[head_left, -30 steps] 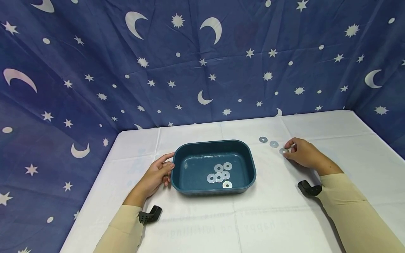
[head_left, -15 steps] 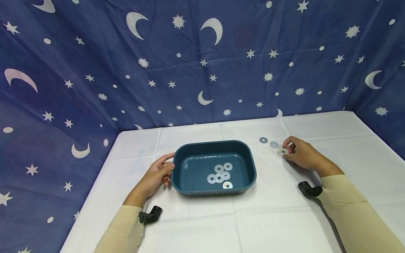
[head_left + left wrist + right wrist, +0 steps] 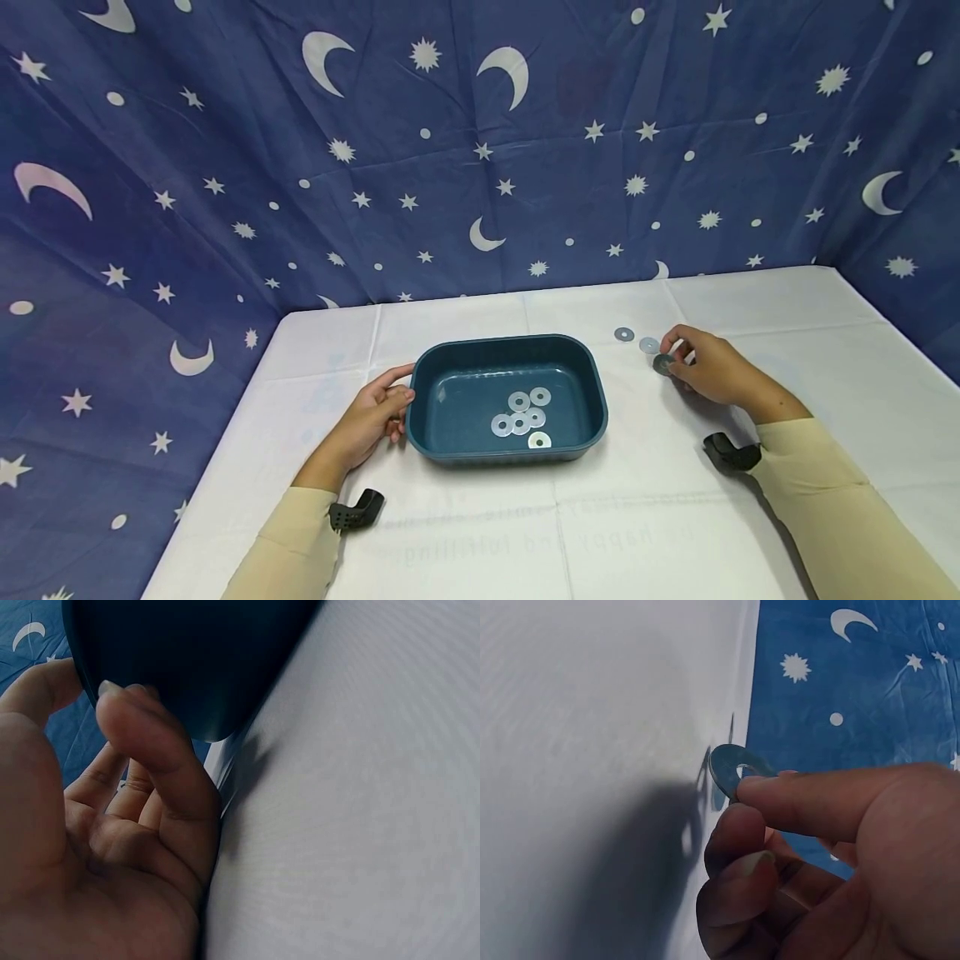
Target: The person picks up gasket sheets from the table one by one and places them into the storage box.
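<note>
My right hand (image 3: pixel 708 365) pinches a flat metal washer (image 3: pixel 724 766) between thumb and index finger, tilted up just above the cloth; the other fingers are curled beneath. Two more washers lie just beyond it: a darker washer (image 3: pixel 624 334) and a paler washer (image 3: pixel 649 345). In the middle stands a dark teal rectangular tray (image 3: pixel 450 454). Several washers (image 3: pixel 519 423) lie on its floor, some overlapping. My left hand (image 3: pixel 367 417) holds the tray's left side, thumb at the rim and fingers bent against the outer wall, as the left wrist view also shows.
A white cloth (image 3: pixel 480 533) with faint creases and pale lettering covers the table. Behind and at the sides hangs a blue curtain (image 3: pixel 405 167) with moons and stars. Each wrist wears a black device (image 3: pixel 357 510).
My right hand has picked the washer up from the cloth, tilted it and brought it slightly left. The left hand and the tray keep their places.
</note>
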{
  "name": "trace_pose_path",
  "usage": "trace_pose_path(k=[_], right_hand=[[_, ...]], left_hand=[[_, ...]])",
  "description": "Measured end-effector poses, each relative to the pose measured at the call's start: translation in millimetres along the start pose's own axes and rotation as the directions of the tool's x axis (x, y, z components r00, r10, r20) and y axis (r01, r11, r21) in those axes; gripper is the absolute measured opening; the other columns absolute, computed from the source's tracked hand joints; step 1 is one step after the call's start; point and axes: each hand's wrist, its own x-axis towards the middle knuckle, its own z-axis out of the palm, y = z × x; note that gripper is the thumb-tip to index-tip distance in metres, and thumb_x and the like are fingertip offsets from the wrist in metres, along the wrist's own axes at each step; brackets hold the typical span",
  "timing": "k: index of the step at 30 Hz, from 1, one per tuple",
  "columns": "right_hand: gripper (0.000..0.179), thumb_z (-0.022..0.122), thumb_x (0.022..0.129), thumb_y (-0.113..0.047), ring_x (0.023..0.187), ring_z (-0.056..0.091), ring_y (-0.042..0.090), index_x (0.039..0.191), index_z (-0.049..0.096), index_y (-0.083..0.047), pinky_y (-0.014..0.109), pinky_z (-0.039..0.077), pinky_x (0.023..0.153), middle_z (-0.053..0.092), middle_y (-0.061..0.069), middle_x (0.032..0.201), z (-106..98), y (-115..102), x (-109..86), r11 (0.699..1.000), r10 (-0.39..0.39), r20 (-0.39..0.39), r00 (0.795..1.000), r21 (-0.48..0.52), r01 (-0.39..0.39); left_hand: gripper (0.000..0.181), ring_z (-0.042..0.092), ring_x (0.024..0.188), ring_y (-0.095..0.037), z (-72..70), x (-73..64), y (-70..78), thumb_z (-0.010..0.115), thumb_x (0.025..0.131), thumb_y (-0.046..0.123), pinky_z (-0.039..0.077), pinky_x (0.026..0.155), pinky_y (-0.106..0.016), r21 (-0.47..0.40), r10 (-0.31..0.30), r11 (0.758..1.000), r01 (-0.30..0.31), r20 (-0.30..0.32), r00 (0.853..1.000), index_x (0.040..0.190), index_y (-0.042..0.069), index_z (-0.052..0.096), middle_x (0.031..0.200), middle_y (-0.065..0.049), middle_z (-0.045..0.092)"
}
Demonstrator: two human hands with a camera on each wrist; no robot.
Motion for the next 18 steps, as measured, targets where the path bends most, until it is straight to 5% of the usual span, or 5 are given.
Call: trace_pose_path(k=[18], right_hand=[[0.018, 0.06, 0.094, 0.0, 0.062, 0.051, 0.016, 0.111, 0.056, -0.007, 0.025, 0.044, 0.051, 0.057, 0.013, 0.095, -0.2, -33.9, -14.9, 0.99, -0.143, -0.031, 0.989, -0.011, 0.143]], left_hand=[[0.061, 0.054, 0.056, -0.005, 0.5, -0.5, 0.4, 0.057, 0.102, 0.021, 0.047, 0.048, -0.017, -0.006, -0.005, 1.0, 0.005, -0.005, 1.0, 0.155, 0.008, 0.031, 0.083, 0.005, 0.057]])
